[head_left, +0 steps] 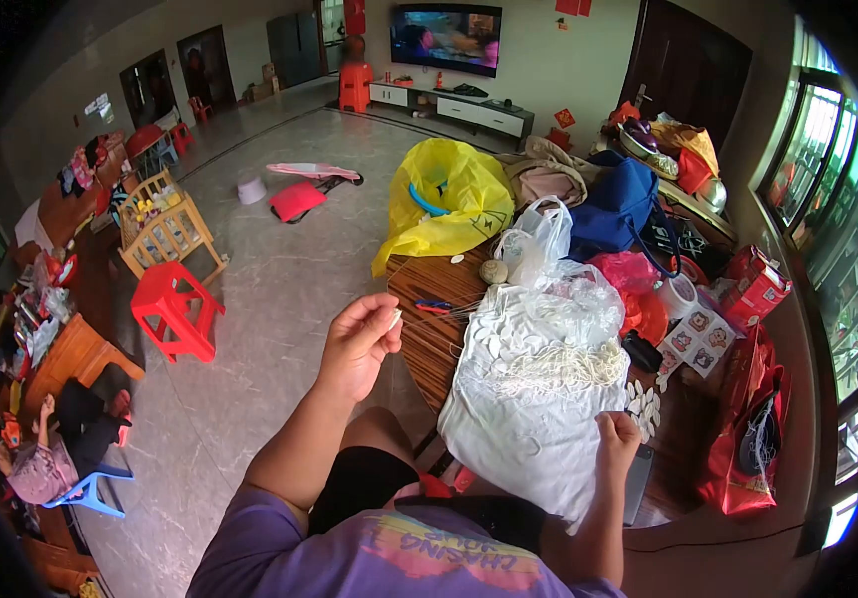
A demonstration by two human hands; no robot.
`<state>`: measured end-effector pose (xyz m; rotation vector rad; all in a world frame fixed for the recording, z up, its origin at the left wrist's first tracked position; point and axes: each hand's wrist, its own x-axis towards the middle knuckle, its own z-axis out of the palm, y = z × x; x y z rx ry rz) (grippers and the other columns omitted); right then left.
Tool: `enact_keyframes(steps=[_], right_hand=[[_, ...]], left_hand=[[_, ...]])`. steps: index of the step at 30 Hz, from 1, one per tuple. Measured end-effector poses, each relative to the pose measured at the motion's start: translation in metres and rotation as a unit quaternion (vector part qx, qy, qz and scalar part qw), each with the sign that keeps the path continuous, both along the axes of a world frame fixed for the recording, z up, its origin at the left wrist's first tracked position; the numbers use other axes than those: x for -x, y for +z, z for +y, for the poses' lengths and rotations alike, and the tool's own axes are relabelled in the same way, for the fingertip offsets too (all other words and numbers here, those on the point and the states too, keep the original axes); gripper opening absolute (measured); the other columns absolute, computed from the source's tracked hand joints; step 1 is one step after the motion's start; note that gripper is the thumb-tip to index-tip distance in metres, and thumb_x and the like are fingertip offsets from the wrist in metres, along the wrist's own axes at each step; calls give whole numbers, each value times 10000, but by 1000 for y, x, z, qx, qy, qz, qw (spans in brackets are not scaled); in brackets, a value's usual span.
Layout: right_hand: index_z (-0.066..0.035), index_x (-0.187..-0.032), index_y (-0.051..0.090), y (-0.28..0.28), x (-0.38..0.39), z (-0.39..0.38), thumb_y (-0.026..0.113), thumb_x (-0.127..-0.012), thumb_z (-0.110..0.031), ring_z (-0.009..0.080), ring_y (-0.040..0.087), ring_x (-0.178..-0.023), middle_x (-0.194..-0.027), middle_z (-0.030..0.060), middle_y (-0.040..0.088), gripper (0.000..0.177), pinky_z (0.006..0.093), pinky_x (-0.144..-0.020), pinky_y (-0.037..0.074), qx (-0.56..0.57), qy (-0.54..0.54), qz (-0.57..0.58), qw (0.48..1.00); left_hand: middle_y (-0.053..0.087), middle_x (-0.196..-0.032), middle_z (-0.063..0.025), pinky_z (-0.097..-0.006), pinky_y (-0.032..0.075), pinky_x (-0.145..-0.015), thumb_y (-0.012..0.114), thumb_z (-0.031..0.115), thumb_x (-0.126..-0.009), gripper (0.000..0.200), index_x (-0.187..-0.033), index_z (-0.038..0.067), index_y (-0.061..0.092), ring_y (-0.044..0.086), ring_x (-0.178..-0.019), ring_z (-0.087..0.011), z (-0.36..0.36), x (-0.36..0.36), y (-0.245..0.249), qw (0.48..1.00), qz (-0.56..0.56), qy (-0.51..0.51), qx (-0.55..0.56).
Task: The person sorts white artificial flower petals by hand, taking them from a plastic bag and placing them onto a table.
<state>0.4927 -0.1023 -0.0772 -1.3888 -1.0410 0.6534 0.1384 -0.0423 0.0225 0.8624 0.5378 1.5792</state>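
My left hand [361, 347], raised left of the table, pinches a small white piece [395, 318]. Thin pale threads run from near it toward the table. Low over the right side of a white cloth [509, 439], my right hand [617, 441] is closed; whatever its fingertips may hold is too small to make out. On the cloth lie flat white oval pieces [494, 334] and a bundle of white strings [588, 371]. More white ovals [642, 407] sit beside my right hand. Red-and-blue handled pliers or snips [434, 306] rest on the striped wooden table [429, 356].
A yellow plastic bag [439, 214], clear bags [573, 299] and a blue bag [616, 207] crowd the table's far side. At the right stands a red bag [748, 439]. A red stool [178, 311] and wooden crib [165, 224] stand left; a person [50, 468] sits low there.
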Motion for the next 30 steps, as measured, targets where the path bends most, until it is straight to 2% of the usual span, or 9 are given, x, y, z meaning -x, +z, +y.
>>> enact_keyframes(steps=[4,8,11,14,18,21,24,27,30], right_hand=[[40,-989,572,29,2,2,580,-809,-171,148,518,-764,-842,87,565,278,255,-687,402,-1,-3,-127,992],[23,-1044,541,63,14,7,515,-835,-121,263,510,-898,-925,147,574,256,328,-827,366,-112,-102,-343,927],[20,-1003,553,79,39,6,500,-826,-75,240,523,-908,-934,134,573,208,321,-827,374,-191,-52,-229,953],[0,-959,572,80,81,2,534,-790,-44,198,547,-892,-908,109,596,179,291,-811,397,-163,133,-84,974],[-3,-967,574,83,122,-1,562,-789,-63,193,562,-883,-903,103,601,188,292,-796,412,-118,334,-35,934],[6,-961,572,83,140,-7,581,-773,-41,166,565,-856,-866,94,594,194,281,-774,420,-7,405,168,899],[5,-948,575,72,142,-4,587,-771,-37,142,565,-830,-854,86,596,182,258,-748,423,-5,408,156,899],[7,-905,588,78,138,-3,598,-762,-26,137,570,-793,-827,80,601,147,249,-717,428,-86,377,-42,921],[1,-849,600,75,135,-3,625,-738,-27,150,579,-756,-785,82,608,117,255,-688,434,-84,353,-65,929]], left_hand=[[505,-700,-3,-207,392,-555,544,175,-844,125,-884,57,542,473,-623,-82,-9,2,-4,996,68,-59,26],[502,-699,-24,-198,380,-520,536,198,-847,134,-887,76,498,458,-588,-85,-14,-5,-9,986,112,-120,22],[519,-707,-37,-195,388,-517,523,153,-853,96,-884,68,487,465,-583,-84,-24,-18,-15,977,133,-165,38],[546,-729,-35,-197,413,-547,525,137,-855,100,-881,45,498,480,-599,-74,-33,-34,-19,959,163,-233,-13],[545,-731,-16,-181,403,-556,519,146,-862,109,-889,42,503,474,-610,-50,-42,-44,-20,940,211,-265,-50],[527,-722,-2,-176,395,-550,510,142,-867,105,-894,41,501,464,-605,-44,-44,-44,-22,931,260,-243,-76],[506,-710,13,-173,390,-542,505,147,-871,106,-898,44,499,461,-605,-39,-46,-44,-20,926,291,-228,-79],[509,-712,15,-173,391,-540,504,153,-872,109,-901,48,500,462,-606,-36,-45,-44,-22,922,297,-233,-84],[525,-722,9,-173,393,-542,505,164,-872,122,-921,53,492,467,-611,-34,-46,-44,-22,921,303,-232,-78]])
